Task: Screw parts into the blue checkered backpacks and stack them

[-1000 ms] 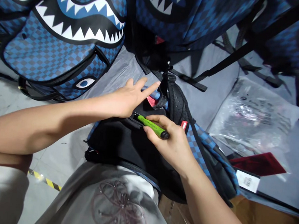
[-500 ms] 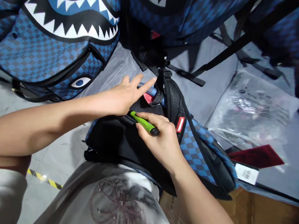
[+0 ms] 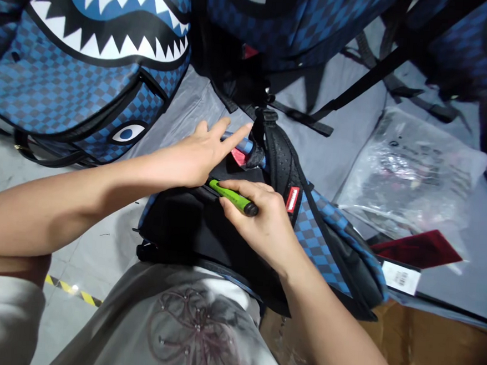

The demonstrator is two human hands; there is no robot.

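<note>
A blue-and-black checkered backpack (image 3: 326,244) lies back side up in front of me, its black padded panel (image 3: 190,229) facing me. My right hand (image 3: 261,222) grips a green pen-like tool with a black end (image 3: 234,197), whose tip points left at the top edge of the panel. My left hand (image 3: 203,154) presses flat on the bag just above the tool tip, fingers spread toward the black perforated shoulder strap (image 3: 284,163). A small red label (image 3: 293,200) sits on that strap.
More blue checkered backpacks with shark-mouth prints (image 3: 81,54) lie at the upper left and along the top. A clear plastic bag (image 3: 411,172) and a dark red card (image 3: 418,247) with a white tag (image 3: 399,277) rest on the grey surface at right. Brown cardboard (image 3: 423,351) lies lower right.
The view has drifted slightly; both hands and the green tool have shifted a little left and up along the bag's top edge, keeping the same grip.
</note>
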